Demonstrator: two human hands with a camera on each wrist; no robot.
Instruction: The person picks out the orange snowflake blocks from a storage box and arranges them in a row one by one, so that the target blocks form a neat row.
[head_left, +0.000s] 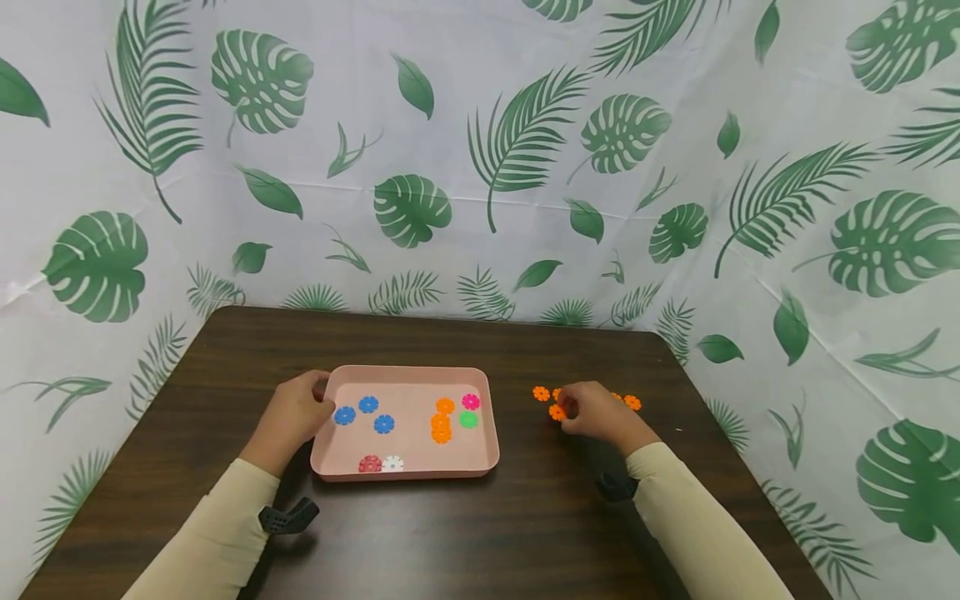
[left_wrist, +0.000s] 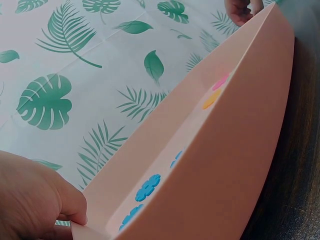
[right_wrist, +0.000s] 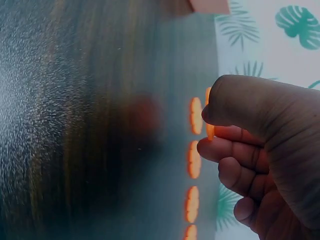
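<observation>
A pink tray [head_left: 405,477] lies on the dark table, its left rim gripped by my left hand [head_left: 294,417]; the left wrist view shows the thumb and fingers at that edge [left_wrist: 37,200]. Inside it are blue flower-shaped discs [head_left: 384,424], orange ones [head_left: 442,432], a pink disc [head_left: 470,402], a green disc [head_left: 468,419], a red disc [head_left: 370,464] and a white disc [head_left: 392,464]. To the right of the tray, my right hand [head_left: 600,414] pinches an orange flower-shaped disc [right_wrist: 209,127] between thumb and finger. Several loose orange discs [right_wrist: 194,160] lie around it, some partly hidden by the hand.
The wooden table [head_left: 420,542] ends at the back against a white cloth [head_left: 465,250] printed with green leaves. That cloth also rises along both sides. Black wrist straps [head_left: 288,517] sit on both sleeves.
</observation>
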